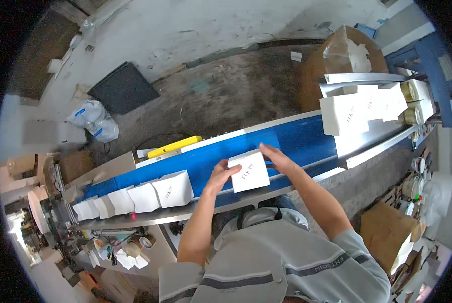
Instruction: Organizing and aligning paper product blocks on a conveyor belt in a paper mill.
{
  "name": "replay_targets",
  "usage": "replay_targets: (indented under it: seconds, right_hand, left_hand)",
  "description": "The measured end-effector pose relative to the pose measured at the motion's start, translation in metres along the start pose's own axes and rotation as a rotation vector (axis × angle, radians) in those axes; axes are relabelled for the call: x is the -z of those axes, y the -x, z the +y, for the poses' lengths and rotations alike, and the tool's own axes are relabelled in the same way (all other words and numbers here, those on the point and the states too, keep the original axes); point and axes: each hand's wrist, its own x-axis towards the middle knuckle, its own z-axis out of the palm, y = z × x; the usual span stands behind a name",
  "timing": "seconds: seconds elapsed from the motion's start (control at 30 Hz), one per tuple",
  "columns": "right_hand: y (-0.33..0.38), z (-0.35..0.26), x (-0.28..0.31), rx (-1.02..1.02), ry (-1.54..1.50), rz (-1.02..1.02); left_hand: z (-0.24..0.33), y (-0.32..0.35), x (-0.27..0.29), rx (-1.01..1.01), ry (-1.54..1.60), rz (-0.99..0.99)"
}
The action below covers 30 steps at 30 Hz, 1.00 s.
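A small white carton [249, 172] stands on the blue conveyor belt [296, 139] in front of me. My left hand [219, 176] grips its left side and my right hand [279, 159] holds its right side. A row of several identical white cartons [173, 189] runs along the belt to my left, reaching toward the machine at the belt's end. A stack of flat white cartons [362, 107] lies to the right on a metal shelf.
A yellow bar [174, 147] rests on the belt's far rail. Beyond it are a concrete floor, a dark mat [123, 88] and a plastic bag [95, 119]. Brown cardboard boxes [385, 230] and tape rolls [418, 164] crowd my right side.
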Motion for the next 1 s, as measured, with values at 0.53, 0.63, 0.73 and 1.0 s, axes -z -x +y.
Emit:
replay_targets:
  seconds: [0.53,0.63,0.73,1.0]
  right_hand:
    - [-0.059,0.007,-0.150,-0.008,0.245,-0.233]
    - [-0.059,0.008,-0.159,-0.001,0.275,-0.168]
    - [-0.044,0.001,-0.165,0.075,0.291,-0.136]
    - [-0.038,0.009,-0.139,0.187,0.432,0.020]
  left_hand:
    - [-0.013,0.050,0.132,0.093,0.239,0.179]
    - [-0.025,0.045,0.142,0.091,0.239,0.215]
    - [-0.027,0.046,0.143,0.051,0.202,0.219]
    - [0.028,0.050,0.090,0.052,0.025,0.332]
